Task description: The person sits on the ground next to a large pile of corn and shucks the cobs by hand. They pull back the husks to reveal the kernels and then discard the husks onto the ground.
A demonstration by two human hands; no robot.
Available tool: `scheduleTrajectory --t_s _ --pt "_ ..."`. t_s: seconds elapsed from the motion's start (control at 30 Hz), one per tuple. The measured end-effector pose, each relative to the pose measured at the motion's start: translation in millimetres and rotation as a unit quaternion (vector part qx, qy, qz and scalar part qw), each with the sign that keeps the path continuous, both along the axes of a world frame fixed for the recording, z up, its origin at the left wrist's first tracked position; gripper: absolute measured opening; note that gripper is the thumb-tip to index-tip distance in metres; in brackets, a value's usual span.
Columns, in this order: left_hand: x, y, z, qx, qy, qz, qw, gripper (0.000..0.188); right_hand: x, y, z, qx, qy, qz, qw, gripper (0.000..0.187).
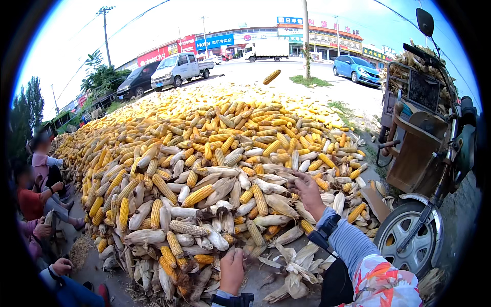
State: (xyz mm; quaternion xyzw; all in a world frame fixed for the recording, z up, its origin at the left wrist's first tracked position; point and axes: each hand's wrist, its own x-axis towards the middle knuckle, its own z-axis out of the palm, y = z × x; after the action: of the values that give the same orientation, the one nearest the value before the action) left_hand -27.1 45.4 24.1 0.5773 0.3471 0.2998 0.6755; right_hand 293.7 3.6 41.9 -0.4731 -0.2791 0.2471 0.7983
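Observation:
A large heap of corn ears (220,138) spreads in front of me, some bare and yellow, others still in pale husks. One bare corn cob (271,77) hangs in the air beyond the heap. My right hand (308,193) reaches over the heap with its fingers stretched out and apart, close to a husked ear (276,173); whether it touches is hard to tell. Low at the near edge, my left hand (232,271) has its fingers curled in, and anything inside them is hidden. Between my arms lie stripped husks (296,268).
A three-wheeled cart (419,128) stands at the right, its front wheel (409,238) beside the heap. People sit along the left edge, one in a red top (31,204). Farther off are a small pickup (181,70), a blue car (356,69), a white truck (266,50) and a pole (306,36).

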Motion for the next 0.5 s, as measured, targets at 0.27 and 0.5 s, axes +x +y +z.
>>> scheduleTrajectory --t_s 0.27,0.5 --pt "4 -10 -4 0.123 0.106 -0.029 0.986 0.027 -116 -51 -125 -0.335 -0.026 0.268 0.903 0.033" --pt "-4 -2 -33 0.302 0.258 -0.064 0.916 0.023 -138 -46 -72 -0.254 0.04 0.419 0.871 0.052"
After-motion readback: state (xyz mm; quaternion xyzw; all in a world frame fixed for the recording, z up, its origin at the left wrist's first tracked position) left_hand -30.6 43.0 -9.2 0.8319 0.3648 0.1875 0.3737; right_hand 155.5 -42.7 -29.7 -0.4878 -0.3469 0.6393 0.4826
